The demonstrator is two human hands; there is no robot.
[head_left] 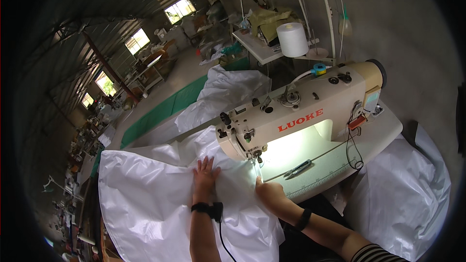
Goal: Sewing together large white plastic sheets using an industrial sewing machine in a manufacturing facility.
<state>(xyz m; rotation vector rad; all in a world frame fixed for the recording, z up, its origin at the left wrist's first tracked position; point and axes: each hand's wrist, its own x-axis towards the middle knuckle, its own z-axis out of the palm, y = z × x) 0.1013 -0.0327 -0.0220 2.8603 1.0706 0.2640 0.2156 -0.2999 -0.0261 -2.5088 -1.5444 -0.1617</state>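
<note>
A large sheet of shiny white fabric (145, 199) spreads over the left of the sewing table and hangs down toward me. My left hand (206, 173) lies on it with fingers spread, left of the needle. Close by the presser foot, my right hand (272, 195) has its fingers curled at the fabric's right edge; the index finger reaches toward the needle, and the grip is partly hidden. The cream sewing machine (335, 94) stands over both, its lamp lighting the bed. Thread snips (298, 169) rest on the bed, right of my right hand.
A white thread cone (293, 40) stands behind the machine. More white fabric (403, 189) is heaped at the right, and some bunches up behind the machine head. A green strip (167, 109) runs along the far left. Thin dark cords (353, 150) dangle at the machine's right.
</note>
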